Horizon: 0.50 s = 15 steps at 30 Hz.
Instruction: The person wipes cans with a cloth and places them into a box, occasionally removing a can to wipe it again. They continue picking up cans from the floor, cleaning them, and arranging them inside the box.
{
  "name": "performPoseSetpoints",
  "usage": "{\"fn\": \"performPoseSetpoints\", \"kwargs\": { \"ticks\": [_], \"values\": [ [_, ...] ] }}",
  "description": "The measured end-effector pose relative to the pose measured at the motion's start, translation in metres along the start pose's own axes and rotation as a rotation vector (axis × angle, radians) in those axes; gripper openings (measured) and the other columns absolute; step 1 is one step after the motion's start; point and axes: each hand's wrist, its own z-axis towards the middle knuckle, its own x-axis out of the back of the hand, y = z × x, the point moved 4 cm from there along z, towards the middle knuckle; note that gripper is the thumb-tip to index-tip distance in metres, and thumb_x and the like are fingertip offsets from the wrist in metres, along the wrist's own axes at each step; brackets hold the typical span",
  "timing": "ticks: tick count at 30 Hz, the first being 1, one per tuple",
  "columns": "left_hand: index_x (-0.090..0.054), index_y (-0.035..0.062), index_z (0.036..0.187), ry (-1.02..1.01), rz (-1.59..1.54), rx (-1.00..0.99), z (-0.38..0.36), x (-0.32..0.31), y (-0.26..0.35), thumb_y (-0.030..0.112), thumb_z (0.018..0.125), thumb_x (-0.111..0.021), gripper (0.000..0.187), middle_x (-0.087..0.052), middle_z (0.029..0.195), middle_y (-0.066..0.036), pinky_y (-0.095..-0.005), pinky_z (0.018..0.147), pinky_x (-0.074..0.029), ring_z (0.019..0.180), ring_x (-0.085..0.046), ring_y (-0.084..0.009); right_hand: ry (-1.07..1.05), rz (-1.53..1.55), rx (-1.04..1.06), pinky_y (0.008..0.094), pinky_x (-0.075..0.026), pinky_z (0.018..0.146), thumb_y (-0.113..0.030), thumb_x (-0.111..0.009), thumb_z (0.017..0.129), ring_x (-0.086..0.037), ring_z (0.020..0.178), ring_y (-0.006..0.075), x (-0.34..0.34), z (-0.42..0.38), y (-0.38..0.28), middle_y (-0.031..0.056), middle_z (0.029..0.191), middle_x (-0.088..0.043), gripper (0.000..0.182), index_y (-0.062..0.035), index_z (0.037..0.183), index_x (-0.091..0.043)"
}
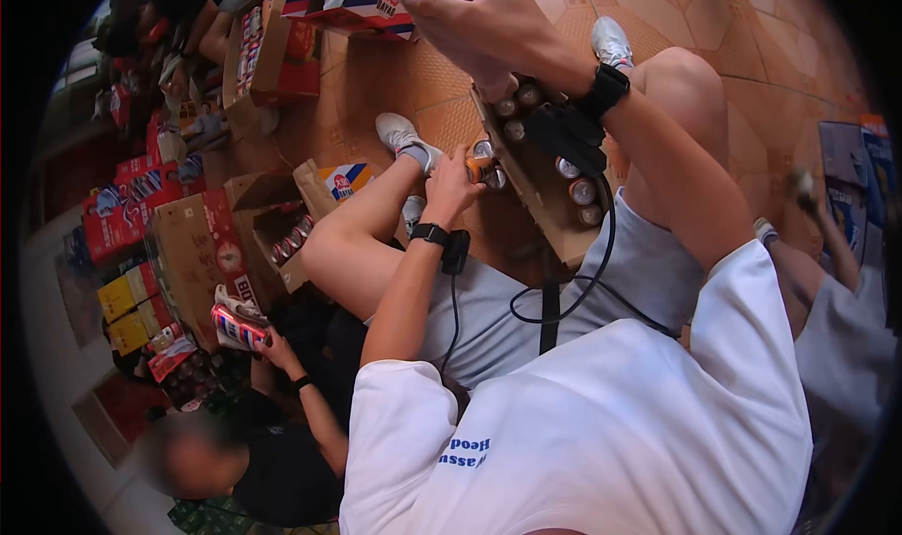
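Observation:
My left hand [453, 186] is closed around an orange can [478, 169], beside the open cardboard box between my legs. Silver can tops [483, 149] show next to those fingers. At the top of the view, my right hand [498, 18] is closed on a brownish-pink thing that I cannot make out clearly. Below that hand, the cardboard box [531, 206] holds several cans [582, 191], standing with their tops up. A black strap device [568, 136] and its cable partly cover the box. Both wrists wear black straps.
At the lower left a person in black [291, 474] holds a red, white and blue can [235, 328]. Opened cartons [193, 244] and red packs [117, 220] stand at the left. A carton of cans [252, 51] is at the upper left. Another person's blurred arm [836, 244] appears at the right.

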Motion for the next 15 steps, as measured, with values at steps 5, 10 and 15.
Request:
{"fn": "performPoseSetpoints", "kwargs": {
  "ticks": [5,10,15],
  "values": [
    [-0.063,0.006,0.117,0.028,-0.06,-0.01,0.02,0.012,-0.009,0.028,0.071,-0.086,0.056,-0.071,0.109,-0.022,-0.0506,0.086,-0.056,0.104,-0.069,-0.0414,0.007,0.012,0.094,0.0369,-0.056,0.081,-0.038,-0.07,0.086,-0.071,0.09,0.0257,-0.006,-0.002,-0.002,0.0168,0.095,-0.072,0.043,-0.0005,0.108,-0.068],
    [-0.067,0.0043,0.11,0.036,0.086,0.02,0.038,0.075,0.004,0.033,0.071,-0.084,0.051,-0.074,0.105,-0.023,-0.0492,0.085,-0.057,0.1,-0.071,-0.0401,-0.013,0.055,0.164,0.0373,-0.055,0.082,-0.035,-0.07,0.086,-0.07,0.089,0.0244,-0.009,-0.001,-0.003,0.0166,0.094,-0.072,0.039,-0.0013,0.106,-0.068],
    [-0.059,0.007,0.122,0.085,0.127,0.111,0.097,0.025,-0.034,0.034,0.075,-0.082,0.059,-0.068,0.116,-0.023,-0.0505,0.091,-0.056,0.109,-0.068,-0.0431,-0.021,0.089,0.219,0.0374,-0.055,0.081,-0.034,-0.07,0.086,-0.07,0.089,0.0241,-0.013,0.005,0.0,0.0171,0.095,-0.072,0.041,-0.0013,0.11,-0.067]
  ]
}}
